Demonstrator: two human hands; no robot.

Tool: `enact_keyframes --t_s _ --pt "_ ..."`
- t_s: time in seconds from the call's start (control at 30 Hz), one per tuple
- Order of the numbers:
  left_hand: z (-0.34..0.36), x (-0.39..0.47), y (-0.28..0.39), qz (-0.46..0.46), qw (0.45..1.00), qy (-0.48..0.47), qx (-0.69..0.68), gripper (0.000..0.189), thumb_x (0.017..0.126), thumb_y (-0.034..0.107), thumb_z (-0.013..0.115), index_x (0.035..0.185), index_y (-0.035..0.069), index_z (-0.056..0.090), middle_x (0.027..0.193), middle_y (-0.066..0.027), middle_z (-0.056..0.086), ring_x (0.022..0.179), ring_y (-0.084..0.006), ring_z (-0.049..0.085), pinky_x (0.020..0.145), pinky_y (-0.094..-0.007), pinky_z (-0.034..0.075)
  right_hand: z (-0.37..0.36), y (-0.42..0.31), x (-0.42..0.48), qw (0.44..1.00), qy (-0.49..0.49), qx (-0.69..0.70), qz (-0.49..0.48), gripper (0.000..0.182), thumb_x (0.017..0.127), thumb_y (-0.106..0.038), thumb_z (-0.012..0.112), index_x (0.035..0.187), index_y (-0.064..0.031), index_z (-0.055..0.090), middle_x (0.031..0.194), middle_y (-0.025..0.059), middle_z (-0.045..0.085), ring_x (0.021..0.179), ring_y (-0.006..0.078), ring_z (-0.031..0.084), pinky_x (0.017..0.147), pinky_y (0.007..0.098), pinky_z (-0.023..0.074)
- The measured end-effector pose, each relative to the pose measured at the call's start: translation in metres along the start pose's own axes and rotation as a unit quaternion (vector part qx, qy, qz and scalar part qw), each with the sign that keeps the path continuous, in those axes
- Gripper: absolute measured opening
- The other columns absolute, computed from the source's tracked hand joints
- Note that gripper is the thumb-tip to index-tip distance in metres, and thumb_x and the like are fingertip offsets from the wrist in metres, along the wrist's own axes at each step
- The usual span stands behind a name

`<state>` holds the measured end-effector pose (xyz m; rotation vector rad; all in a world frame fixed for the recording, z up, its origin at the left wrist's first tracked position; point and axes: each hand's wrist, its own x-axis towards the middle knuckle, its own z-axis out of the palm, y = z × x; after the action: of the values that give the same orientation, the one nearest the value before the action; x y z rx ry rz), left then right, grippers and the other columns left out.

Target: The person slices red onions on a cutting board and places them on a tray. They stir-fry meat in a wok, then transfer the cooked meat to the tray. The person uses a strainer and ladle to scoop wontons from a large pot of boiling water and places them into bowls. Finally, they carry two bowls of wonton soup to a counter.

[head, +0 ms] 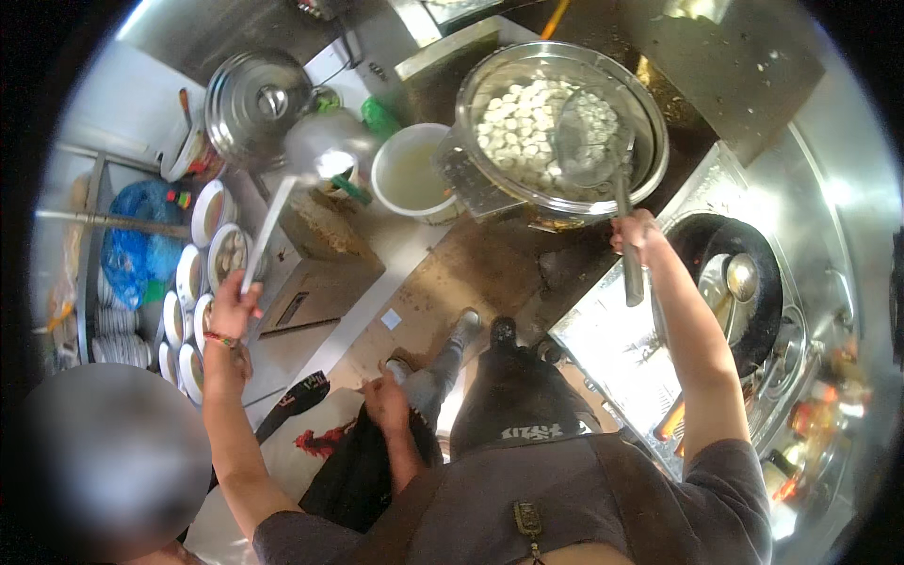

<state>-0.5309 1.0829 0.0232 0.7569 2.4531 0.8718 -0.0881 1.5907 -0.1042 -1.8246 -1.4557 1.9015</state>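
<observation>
My left hand (234,311) grips the pale handle of a ladle (270,226). The ladle's metal bowl, blurred and bright with glare, hangs beside a white bucket (382,185) of cloudy liquid. In my right hand (638,234) is the metal handle of a mesh skimmer (621,187). Its round basket overlaps many small white pieces of food (522,120) in a large steel pot (655,152); I cannot tell how deep it sits. Several white bowls (208,212) stand close together beyond my left hand, some holding broth and one holding pale round pieces.
A person (395,406) stands close at my left. A steel lid (247,116) leans at the back left. Blue plastic bags (141,240) lie above stacked plates (121,349). At my right is a black wok (766,282) with a metal ladle (741,279) in it.
</observation>
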Motion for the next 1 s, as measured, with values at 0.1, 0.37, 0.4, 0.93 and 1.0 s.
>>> enact_keyframes --t_s 0.1,0.37,0.4,0.93,1.0 --pt "0.063 0.009 0.096 -0.027 0.977 -0.209 -0.044 0.013 0.09 0.016 0.059 0.089 0.008 0.048 0.059 0.0046 0.045 0.044 -0.0042 0.04 0.037 -0.0199 0.031 0.023 -0.009 0.019 0.995 -0.069 0.055 0.033 0.016 0.087 0.002 0.048 0.098 0.0134 0.047 0.061 0.0125 0.051 0.046 0.0186 0.05 0.04 0.0329 0.0447" --pt "0.184 0.097 0.183 -0.069 0.879 -0.37 -0.293 0.011 0.096 0.019 0.048 0.091 0.011 0.043 0.07 0.0013 0.045 0.049 -0.0056 0.041 0.041 -0.0211 0.036 0.06 0.011 0.038 0.912 -0.185 0.365 0.032 0.016 0.091 -0.011 0.048 0.08 -0.0005 0.045 0.063 0.0035 0.043 0.053 0.0124 0.042 0.048 0.0239 0.0372" --pt "0.189 0.115 0.186 -0.086 0.871 -0.373 -0.308 0.012 0.096 0.02 0.048 0.091 0.01 0.043 0.07 0.0013 0.045 0.049 -0.0055 0.041 0.041 -0.0211 0.036 0.054 0.011 0.022 0.95 -0.198 0.236 -0.042 0.015 0.091 -0.012 0.049 0.083 0.0004 0.047 0.065 0.004 0.044 0.053 0.0117 0.043 0.048 0.0234 0.0369" --pt "0.358 0.224 0.203 -0.259 0.76 -0.347 -0.484 0.017 0.095 0.019 0.05 0.087 0.006 0.044 0.064 -0.002 0.046 0.046 -0.0107 0.043 0.038 -0.028 0.039 0.062 -0.069 -0.098 0.997 0.062 -0.008 -0.033 0.019 0.086 -0.013 0.058 0.097 -0.0008 0.05 0.065 0.002 0.051 0.05 0.0085 0.049 0.043 0.0249 0.0414" --pt "0.378 0.218 0.198 -0.253 0.708 -0.39 -0.531 0.017 0.094 0.019 0.053 0.083 0.006 0.048 0.065 -0.0019 0.047 0.047 -0.0098 0.041 0.04 -0.0265 0.035 0.071 -0.059 -0.094 0.972 0.125 -0.164 -0.114 0.024 0.085 -0.011 0.057 0.103 0.0022 0.048 0.065 0.0051 0.052 0.05 0.0119 0.051 0.043 0.0269 0.043"
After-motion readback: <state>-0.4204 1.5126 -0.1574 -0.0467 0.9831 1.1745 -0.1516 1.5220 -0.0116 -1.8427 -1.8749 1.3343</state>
